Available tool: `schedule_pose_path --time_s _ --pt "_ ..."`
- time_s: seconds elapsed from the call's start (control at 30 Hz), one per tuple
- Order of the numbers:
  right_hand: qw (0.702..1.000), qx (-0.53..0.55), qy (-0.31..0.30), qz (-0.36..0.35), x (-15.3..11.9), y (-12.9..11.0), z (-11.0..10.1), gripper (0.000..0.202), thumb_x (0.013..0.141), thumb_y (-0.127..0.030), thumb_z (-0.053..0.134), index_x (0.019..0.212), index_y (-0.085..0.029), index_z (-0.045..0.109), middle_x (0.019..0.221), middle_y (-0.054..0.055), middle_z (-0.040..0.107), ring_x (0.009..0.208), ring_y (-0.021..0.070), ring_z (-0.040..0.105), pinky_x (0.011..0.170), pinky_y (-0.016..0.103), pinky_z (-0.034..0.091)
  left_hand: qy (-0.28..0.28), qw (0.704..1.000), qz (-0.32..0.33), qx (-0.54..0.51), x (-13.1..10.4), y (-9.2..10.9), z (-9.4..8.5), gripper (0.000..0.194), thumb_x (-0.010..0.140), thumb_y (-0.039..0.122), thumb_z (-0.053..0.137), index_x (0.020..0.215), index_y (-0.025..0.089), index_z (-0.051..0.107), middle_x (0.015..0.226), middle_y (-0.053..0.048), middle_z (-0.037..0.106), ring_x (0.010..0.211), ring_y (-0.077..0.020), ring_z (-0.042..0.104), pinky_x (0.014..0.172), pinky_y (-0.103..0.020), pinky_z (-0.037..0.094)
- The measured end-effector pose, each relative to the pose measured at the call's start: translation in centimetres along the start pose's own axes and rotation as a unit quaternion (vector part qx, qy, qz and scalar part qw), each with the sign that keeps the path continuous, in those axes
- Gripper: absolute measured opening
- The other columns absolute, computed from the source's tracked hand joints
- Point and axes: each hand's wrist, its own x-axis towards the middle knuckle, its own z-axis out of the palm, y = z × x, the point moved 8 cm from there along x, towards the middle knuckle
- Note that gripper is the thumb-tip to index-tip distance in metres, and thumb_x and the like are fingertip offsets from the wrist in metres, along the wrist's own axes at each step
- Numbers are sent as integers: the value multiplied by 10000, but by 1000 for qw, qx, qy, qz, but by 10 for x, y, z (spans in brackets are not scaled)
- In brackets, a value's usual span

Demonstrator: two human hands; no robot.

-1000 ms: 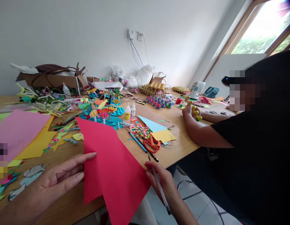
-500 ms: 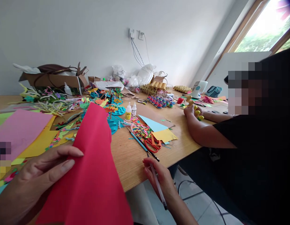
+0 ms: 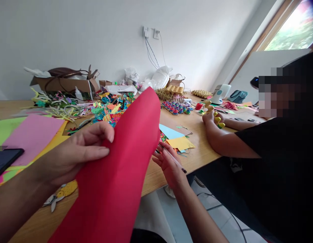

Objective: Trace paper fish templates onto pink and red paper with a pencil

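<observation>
A large red paper (image 3: 121,168) with a curved top edge is held up in front of me. My left hand (image 3: 87,148) pinches its left side between thumb and fingers. Close to the paper's right edge, my right hand (image 3: 171,165) grips a thin pen (image 3: 177,161), whose tip end is hidden around the fingers and paper edge. The paper covers the glue bottles and scissors behind it. Past my right hand lie a yellow paper piece (image 3: 181,143) and a light blue one (image 3: 174,132).
Pink paper (image 3: 36,135) and a dark phone (image 3: 6,160) lie at left, with a yellow cutout (image 3: 67,189) nearer. Colourful craft pieces, a cardboard box (image 3: 67,87) and egg trays (image 3: 175,89) fill the back. A person in black (image 3: 278,168) handles a yellow-tipped piece at right.
The red paper and my left hand have moved right and up, and the paper now hides the bottles and scissors. My right hand has risen to the paper's edge, and the view has shifted slightly.
</observation>
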Motion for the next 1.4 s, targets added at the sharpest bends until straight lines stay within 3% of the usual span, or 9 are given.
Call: schedule_pose_path --time_s 0.07,0.2,0.47,0.67,0.8,0.93,1.13,1.3,1.4 --pt "1000 22 12 7 2 0 -2 417 742 -440 649 1075 -225 520 1029 56 662 789 185 667 632 283 530 -36 997 5 -61 13 2 6 323 603 279 689 769 226 418 699 70 547 535 -102 551 446 -179 456" --pt "993 -20 108 -42 -2 -11 -28 398 705 -345 664 1044 -236 488 962 39 649 754 171 638 558 243 492 -59 998 -22 -30 39 -16 -2 239 689 237 644 864 207 486 853 36 555 684 -116 565 567 -203 481" --pt "935 -157 261 -181 -31 -34 -78 549 714 -325 683 1191 -227 430 1316 119 459 851 170 620 679 277 505 -129 974 -25 182 87 -58 2 284 680 270 547 948 180 519 925 -13 558 731 -151 564 581 -228 434" --pt "898 -304 240 -209 -40 -35 -78 491 735 -341 670 1170 -192 498 1183 131 571 746 177 635 639 299 517 -153 955 -28 252 122 -83 12 294 592 191 487 863 150 594 900 -24 595 822 -193 553 641 -243 423" --pt "841 -421 217 -260 -45 -38 -73 316 768 -317 642 1056 -193 599 1011 79 656 889 222 625 784 341 495 -159 946 -27 281 136 -90 13 287 572 156 469 813 150 624 906 -16 612 879 -193 546 712 -241 417" --pt "833 -456 204 -238 -45 -34 -76 271 788 -319 628 1034 -204 625 933 53 660 697 168 592 652 284 480 -173 945 -44 273 132 -92 11 258 599 183 484 808 144 631 850 -15 624 781 -174 568 637 -225 422" --pt "861 -418 194 -217 -36 -43 -75 283 775 -315 644 1032 -200 614 808 18 612 539 118 460 529 254 416 -183 957 -52 221 104 -77 2 277 671 251 521 905 150 629 859 -15 639 729 -149 594 617 -214 436" --pt "882 -385 161 -219 -10 -71 -55 269 756 -287 651 1010 -218 595 703 -20 565 512 112 448 497 248 403 -183 960 -100 187 64 -72 -13 310 691 231 589 981 212 699 971 -7 686 855 -168 631 686 -196 469" --pt "912 -340 106 -203 12 -82 -35 282 741 -276 654 1004 -240 559 734 -16 584 527 117 511 486 243 430 -116 973 -125 155 36 -73 -31 302 716 262 610 997 218 710 1013 -14 698 896 -182 638 730 -214 496"
